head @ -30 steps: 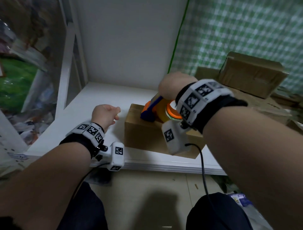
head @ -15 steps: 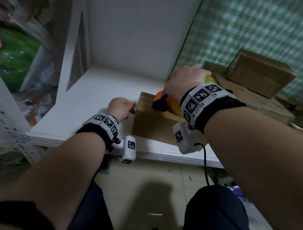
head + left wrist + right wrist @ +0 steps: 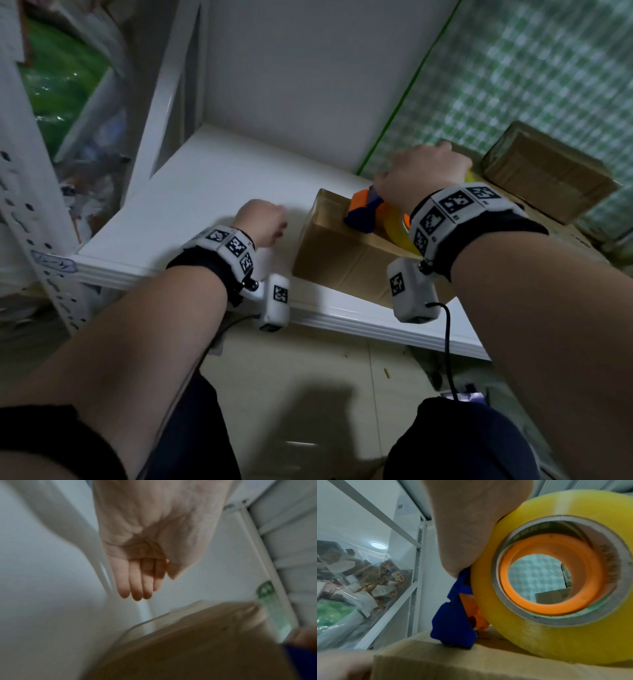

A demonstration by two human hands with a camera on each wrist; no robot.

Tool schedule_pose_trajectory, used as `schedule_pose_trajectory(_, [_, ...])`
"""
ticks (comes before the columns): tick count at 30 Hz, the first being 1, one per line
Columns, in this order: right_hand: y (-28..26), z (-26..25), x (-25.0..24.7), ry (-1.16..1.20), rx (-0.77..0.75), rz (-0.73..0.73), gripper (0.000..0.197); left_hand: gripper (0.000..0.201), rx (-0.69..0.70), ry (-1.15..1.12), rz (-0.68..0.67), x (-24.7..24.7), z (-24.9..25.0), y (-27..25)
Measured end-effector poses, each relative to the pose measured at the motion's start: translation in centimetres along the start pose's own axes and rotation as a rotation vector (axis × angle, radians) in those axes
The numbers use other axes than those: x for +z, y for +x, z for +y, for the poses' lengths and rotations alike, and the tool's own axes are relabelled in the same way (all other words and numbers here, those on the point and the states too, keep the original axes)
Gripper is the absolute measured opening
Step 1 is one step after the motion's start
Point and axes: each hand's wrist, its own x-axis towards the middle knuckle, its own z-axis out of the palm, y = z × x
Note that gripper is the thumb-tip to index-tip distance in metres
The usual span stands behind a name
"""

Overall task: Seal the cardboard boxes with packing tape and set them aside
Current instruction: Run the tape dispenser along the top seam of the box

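A brown cardboard box point(image 3: 342, 250) lies near the front edge of the white shelf board point(image 3: 205, 192). On its top rests a tape dispenser point(image 3: 368, 212) with orange and blue parts and a yellow tape roll point(image 3: 539, 635). My right hand point(image 3: 421, 174) grips the dispenser from above, wrapped over the roll, and the blue end point(image 3: 452, 628) touches the box top point(image 3: 471, 662). My left hand point(image 3: 262, 222) hovers just left of the box and holds nothing. In the left wrist view its fingers point(image 3: 135, 582) are straight and together above the box corner point(image 3: 197, 642).
More cardboard boxes point(image 3: 548, 171) are stacked at the right against a green checked wall covering point(image 3: 531, 68). A white frame point(image 3: 164, 102) and bagged clutter point(image 3: 68, 102) stand at the left. Below the shelf edge lie the floor point(image 3: 291, 377) and my knees.
My right hand has drawn the dispenser across the box top toward the far right. My left hand has come closer to the box's left side.
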Motion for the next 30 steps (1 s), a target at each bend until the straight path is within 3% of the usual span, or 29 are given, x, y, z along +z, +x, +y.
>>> schedule_pose_trajectory(2, [0.0, -0.1, 0.0, -0.002, 0.006, -0.002, 0.044, 0.027, 0.063, -0.222, -0.137, -0.1, 1.0, -0.5])
schedule_pose_trajectory(4, [0.0, -0.1, 0.0, -0.004, 0.005, 0.005, 0.042, 0.056, 0.079, -0.312, -0.292, 0.1, 1.8, -1.1])
schedule_pose_trajectory(6, [-0.2, -0.3, -0.1, -0.004, 0.009, 0.012, 0.041, 0.074, 0.075, -0.333, -0.432, 0.8, 2.2, -1.5])
schedule_pose_trajectory(9, [-0.4, -0.3, -0.3, -0.006, 0.013, 0.007, 0.041, 0.101, 0.021, -0.290, -0.525, 2.0, 1.7, -1.6])
schedule_pose_trajectory(14, [-0.5, -0.3, -0.2, -0.004, 0.005, 0.013, 0.042, 0.076, 0.006, -0.277, -0.466, 2.7, 1.0, -1.7])
schedule_pose_trajectory(21, [-0.3, -0.3, -0.1, 0.010, -0.003, 0.008, 0.048, 0.067, -0.047, -0.200, -0.476, 3.1, 0.0, -1.9])
schedule_pose_trajectory(25, [-0.6, 0.1, 0.0, 0.021, -0.042, 0.022, 0.052, 0.091, -0.068, -0.046, -0.480, 2.4, 0.6, -1.7])
schedule_pose_trajectory(28, [-0.9, 0.8, -0.1, 0.017, -0.080, 0.029, 0.067, 0.127, 0.138, 0.260, -0.362, 2.6, 3.2, -1.5])
schedule_pose_trajectory(30, [-1.1, 1.2, -0.1, 0.010, -0.124, 0.019, 0.086, 0.123, 0.277, 0.601, -0.316, 3.1, 5.0, -1.4])
